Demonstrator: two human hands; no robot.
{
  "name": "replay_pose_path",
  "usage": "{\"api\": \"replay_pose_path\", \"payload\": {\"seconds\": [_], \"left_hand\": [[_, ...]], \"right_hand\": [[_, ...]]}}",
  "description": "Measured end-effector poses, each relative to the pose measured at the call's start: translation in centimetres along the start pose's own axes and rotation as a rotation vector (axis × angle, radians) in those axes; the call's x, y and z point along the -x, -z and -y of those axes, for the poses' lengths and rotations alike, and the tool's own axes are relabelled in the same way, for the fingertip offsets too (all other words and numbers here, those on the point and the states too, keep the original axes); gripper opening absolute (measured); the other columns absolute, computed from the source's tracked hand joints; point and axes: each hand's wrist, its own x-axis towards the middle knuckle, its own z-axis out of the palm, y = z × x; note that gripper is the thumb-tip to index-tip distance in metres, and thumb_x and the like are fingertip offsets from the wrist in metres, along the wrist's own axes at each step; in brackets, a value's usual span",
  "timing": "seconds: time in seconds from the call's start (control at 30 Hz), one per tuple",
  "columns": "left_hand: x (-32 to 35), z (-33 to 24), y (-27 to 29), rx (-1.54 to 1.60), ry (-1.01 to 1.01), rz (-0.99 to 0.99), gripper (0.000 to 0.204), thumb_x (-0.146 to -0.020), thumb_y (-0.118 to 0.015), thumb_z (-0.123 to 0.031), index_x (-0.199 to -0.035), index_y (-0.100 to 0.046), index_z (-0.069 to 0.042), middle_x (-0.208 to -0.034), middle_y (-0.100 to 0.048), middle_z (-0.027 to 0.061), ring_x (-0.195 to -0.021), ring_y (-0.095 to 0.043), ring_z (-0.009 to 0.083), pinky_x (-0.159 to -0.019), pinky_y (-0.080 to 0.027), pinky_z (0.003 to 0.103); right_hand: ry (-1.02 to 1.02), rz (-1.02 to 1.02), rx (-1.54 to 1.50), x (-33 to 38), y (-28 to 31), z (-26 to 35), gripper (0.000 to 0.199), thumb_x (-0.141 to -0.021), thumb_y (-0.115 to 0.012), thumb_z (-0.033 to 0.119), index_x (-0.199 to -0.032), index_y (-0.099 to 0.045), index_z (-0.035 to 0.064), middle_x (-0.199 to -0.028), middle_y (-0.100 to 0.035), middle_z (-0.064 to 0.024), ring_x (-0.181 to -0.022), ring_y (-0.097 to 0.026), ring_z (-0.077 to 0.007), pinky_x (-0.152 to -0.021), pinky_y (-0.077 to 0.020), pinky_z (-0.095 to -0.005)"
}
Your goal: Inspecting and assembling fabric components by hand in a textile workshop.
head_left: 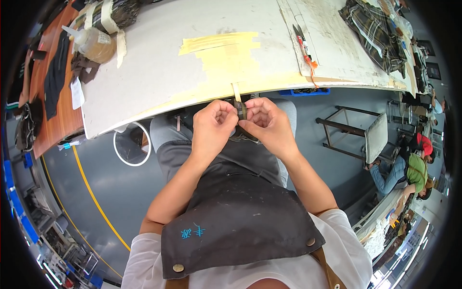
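Wearer seated at a pale worktable, grey-brown apron over the lap, both forearms reaching in to the table's near edge. Left hand: thumb and fingertips pinched on the left side of a small dark olive piece, seemingly cloth. Right hand: closed on the same piece from the right, thumb at its near end, forefinger by its far part, remaining fingers curled. The piece sits between the two hands, just nearer than the table edge, above the lap; its exact folds are hidden by the fingers. A narrow pale strip runs from its far end up to the table edge; whether the two are joined, cannot tell. On the tabletop beyond, yellow tape in overlapping bands. To the right, snips with red on the handles, an orange cord trailing from their near end; farther right, plaid cloth in a heap. Far left, a squeeze bottle with a pointed nozzle, amber contents. Below the table edge at right, a blue tray; beyond it a stool with a pale seat.
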Motion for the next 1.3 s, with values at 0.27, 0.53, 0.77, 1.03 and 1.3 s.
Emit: {"api": "replay_pose_path", "payload": {"seconds": [0.27,0.53,0.77,1.03,1.3], "left_hand": [[-0.2,-0.3,-0.1,-0.093,-0.053,0.021,0.01,-0.079,-0.062,-0.006,-0.074,-0.058,0.001,-0.056,-0.056,0.0004,-0.051,-0.048,0.0034,-0.049,-0.04,0.018],[0.6,4.1,-0.9,-0.324,-0.312,-0.233,0.027,-0.084,-0.061,-0.013,-0.106,-0.053,0.002,-0.102,-0.056,0.0096,-0.093,-0.051,0.0098,-0.078,-0.042,0.026],[-1.6,6.6,-0.7,0.332,0.006,0.114,0.033,-0.083,-0.062,-0.01,-0.111,-0.054,0.004,-0.099,-0.06,0.0055,-0.089,-0.054,0.0094,-0.08,-0.043,0.024],[-2.0,7.5,-1.6,0.455,-0.061,-0.032,0.016,-0.083,-0.061,-0.006,-0.096,-0.062,0.003,-0.084,-0.062,-0.0002,-0.075,-0.052,0.0042,-0.068,-0.043,0.02],[-2.2,8.4,-1.6,0.368,-0.073,-0.036,0.013,-0.082,-0.063,-0.011,-0.084,-0.062,0.002,-0.073,-0.057,-0.0028,-0.067,-0.046,0.0035,-0.062,-0.04,0.019]], "right_hand": [[0.024,-0.006,0.02,0.1,0.0,-0.5,0.027,-0.072,-0.068,-0.001,-0.096,-0.054,0.0011,-0.073,-0.055,0.0006,-0.063,-0.052,-0.0032,-0.056,-0.0442,-0.0184],[-0.035,-0.045,-0.023,-0.7,-0.5,-0.4,0.011,-0.083,-0.06,0.003,-0.091,-0.054,0.0002,-0.074,-0.056,-0.0001,-0.059,-0.049,-0.003,-0.051,-0.0399,-0.0168],[0.009,-0.131,-0.036,-1.4,-1.1,-1.3,0.008,-0.081,-0.062,0.004,-0.082,-0.057,-0.0021,-0.065,-0.059,-0.002,-0.053,-0.051,-0.003,-0.047,-0.0407,-0.0186],[0.107,-0.269,0.025,-1.1,-2.2,-2.1,0.009,-0.084,-0.058,0.006,-0.078,-0.056,-0.001,-0.061,-0.055,0.0008,-0.053,-0.045,-0.0006,-0.046,-0.0364,-0.0184],[0.045,-0.223,-0.003,-1.7,-1.8,-2.1,0.008,-0.083,-0.059,0.006,-0.08,-0.056,-0.0011,-0.063,-0.055,0.001,-0.054,-0.047,-0.0013,-0.048,-0.0379,-0.0179]]}}
